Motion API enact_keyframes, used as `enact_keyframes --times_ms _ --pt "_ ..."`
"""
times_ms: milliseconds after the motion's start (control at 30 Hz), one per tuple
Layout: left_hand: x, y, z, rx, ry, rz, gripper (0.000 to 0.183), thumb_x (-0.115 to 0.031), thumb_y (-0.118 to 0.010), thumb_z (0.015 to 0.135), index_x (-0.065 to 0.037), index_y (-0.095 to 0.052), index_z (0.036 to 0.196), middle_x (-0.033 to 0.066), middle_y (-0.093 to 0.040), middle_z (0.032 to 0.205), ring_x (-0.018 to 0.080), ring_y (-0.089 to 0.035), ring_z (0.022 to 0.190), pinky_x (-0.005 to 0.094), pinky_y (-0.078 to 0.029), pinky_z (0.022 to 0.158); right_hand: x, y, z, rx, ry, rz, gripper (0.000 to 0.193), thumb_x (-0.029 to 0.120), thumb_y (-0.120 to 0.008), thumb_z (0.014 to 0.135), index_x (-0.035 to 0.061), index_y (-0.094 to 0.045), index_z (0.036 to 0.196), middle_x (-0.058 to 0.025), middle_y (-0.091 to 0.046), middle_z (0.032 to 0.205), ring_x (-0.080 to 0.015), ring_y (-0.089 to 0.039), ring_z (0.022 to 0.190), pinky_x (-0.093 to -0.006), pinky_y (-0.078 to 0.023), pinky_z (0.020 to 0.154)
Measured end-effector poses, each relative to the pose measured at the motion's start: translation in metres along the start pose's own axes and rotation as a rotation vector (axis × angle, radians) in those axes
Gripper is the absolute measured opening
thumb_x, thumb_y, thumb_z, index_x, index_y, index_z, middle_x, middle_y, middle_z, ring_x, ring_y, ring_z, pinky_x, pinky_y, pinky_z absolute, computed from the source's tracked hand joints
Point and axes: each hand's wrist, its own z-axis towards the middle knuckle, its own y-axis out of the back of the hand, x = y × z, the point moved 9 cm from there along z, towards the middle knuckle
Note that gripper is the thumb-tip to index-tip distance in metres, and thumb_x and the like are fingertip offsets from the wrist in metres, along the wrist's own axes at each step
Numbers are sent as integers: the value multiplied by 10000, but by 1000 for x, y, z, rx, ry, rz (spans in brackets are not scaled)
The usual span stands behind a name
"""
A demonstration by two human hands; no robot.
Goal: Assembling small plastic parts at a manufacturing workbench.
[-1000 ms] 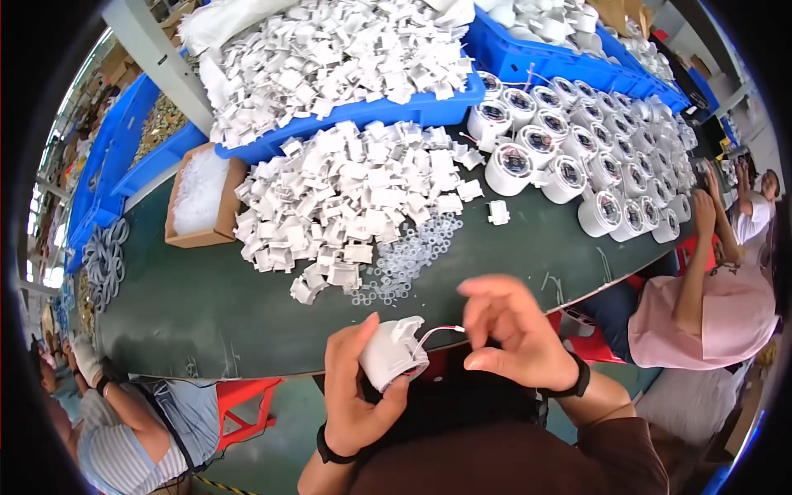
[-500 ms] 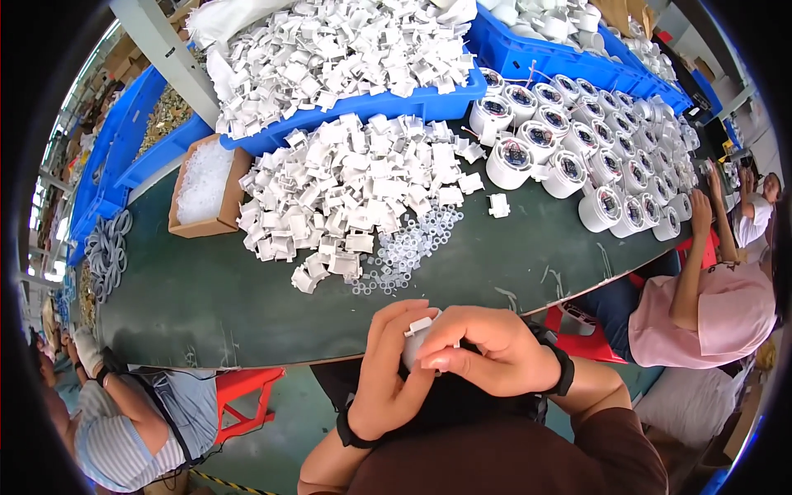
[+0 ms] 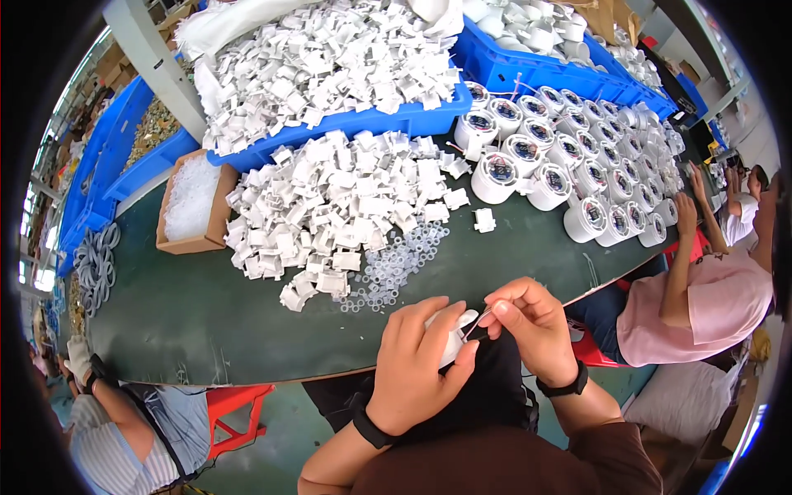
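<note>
In front of my body, just off the table's near edge, my left hand (image 3: 412, 363) is closed around a white plastic housing (image 3: 450, 350). Fingers cover much of it, so its full shape is hidden. My right hand (image 3: 536, 334) pinches thin wires (image 3: 477, 327) that run to the housing. Beyond my hands lies a loose heap of small white plastic clips (image 3: 322, 206). Small translucent rings (image 3: 396, 268) are scattered along its near right side. One single white clip (image 3: 484, 220) sits apart, to the right of the heap.
Round white housings with circuit boards (image 3: 500, 172) stand in rows at right. Blue bins (image 3: 346, 125) heaped with white parts line the back. A cardboard box (image 3: 194, 242) of clear pieces and grey rings (image 3: 96, 266) are at left. Co-workers sit on both sides, one in pink (image 3: 697, 309).
My right hand has drawn away to the right from the white housing and now pinches its wires. My left hand has shifted slightly right with the housing. The view has tilted a little.
</note>
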Motion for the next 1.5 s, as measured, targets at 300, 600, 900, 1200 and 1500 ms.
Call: enact_keyframes --times_ms 300,600,900,1200,1500 --pt "16 12 0 -68 164 -50 216 -16 -697 801 -26 -641 1010 143 -642 1031 333 -630 917 411 -523 820 39 -42 1 161 311 -268 198 -38 -702 935 24 -712 1123 -89 -742 1007 -186 -712 928 -293 -542 822" --pt "15 26 -8 -137 89 43 320 -60 -755 819 -3 -627 1107 185 -652 1085 368 -600 1045 465 -499 906 65 -55 4 104 745 -764 190 -13 -724 886 53 -695 1062 -114 -717 961 -331 -694 868 -417 -564 769" --pt "9 -1 -16 24 22 118 594 -201 -710 955 5 -501 1472 300 -478 1430 468 -462 1313 514 -396 1111 45 23 16 -242 609 -918 123 51 -685 927 30 -630 1035 -116 -666 979 -350 -635 931 -428 -523 838" --pt "11 13 -23 175 40 -431 282 -152 -636 1014 25 -647 1234 168 -610 1215 270 -600 1098 368 -511 925 79 38 -4 -293 624 -980 290 106 -710 940 61 -636 1217 -137 -592 1252 -350 -565 1128 -413 -472 992" --pt "18 50 -47 562 96 193 290 -212 -632 986 -30 -656 760 140 -624 695 306 -591 634 425 -512 634 83 50 -21 136 287 -1010 347 312 -630 1043 12 -648 1216 -117 -695 1062 -234 -670 965 -362 -515 812"
